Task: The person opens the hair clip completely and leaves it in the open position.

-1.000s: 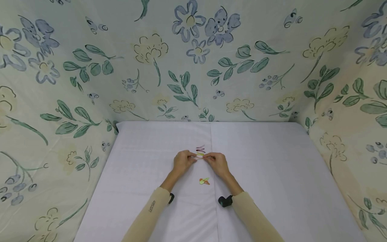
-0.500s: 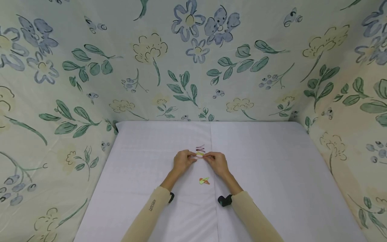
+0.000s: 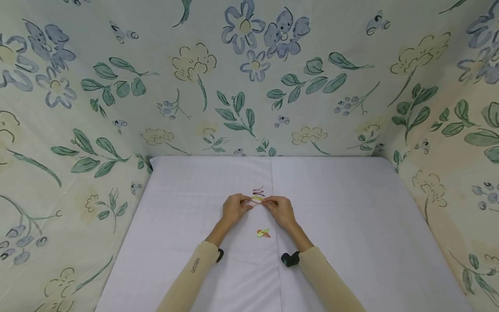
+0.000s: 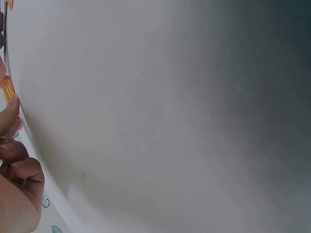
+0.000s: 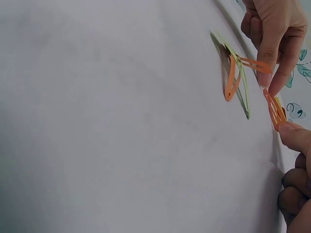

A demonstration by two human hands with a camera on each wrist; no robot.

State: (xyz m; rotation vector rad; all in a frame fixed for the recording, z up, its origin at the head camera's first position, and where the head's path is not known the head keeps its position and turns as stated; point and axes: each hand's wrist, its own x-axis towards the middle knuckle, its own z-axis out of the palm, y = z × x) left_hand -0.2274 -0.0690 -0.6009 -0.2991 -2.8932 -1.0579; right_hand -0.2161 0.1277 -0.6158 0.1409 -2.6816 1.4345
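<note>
Between my two hands, low over the white cloth, is an orange snap hair clip (image 5: 275, 110). My right hand (image 3: 280, 211) pinches one end of it between thumb and finger. At its other end are the thumb and index fingertips of my left hand (image 3: 234, 209), pinching its tip. Just beyond the fingers, a yellow hair clip (image 3: 257, 198) lies on the cloth, with a dark red clip (image 3: 258, 193) and a pinkish clip (image 3: 258, 188) farther back. Nearer to me, a light green clip (image 5: 237, 60) and an orange clip (image 5: 231, 80) lie crossed.
A white cloth (image 3: 331, 216) with a lengthwise seam covers the table. Floral fabric (image 3: 249, 108) hangs behind it and along both sides. Dark wrist cameras (image 3: 290, 259) sit at both cuffs.
My left fingers have shifted slightly left, and thumb and index finger look a little farther apart in the head view. The right hand and the clips on the cloth stay in place.
</note>
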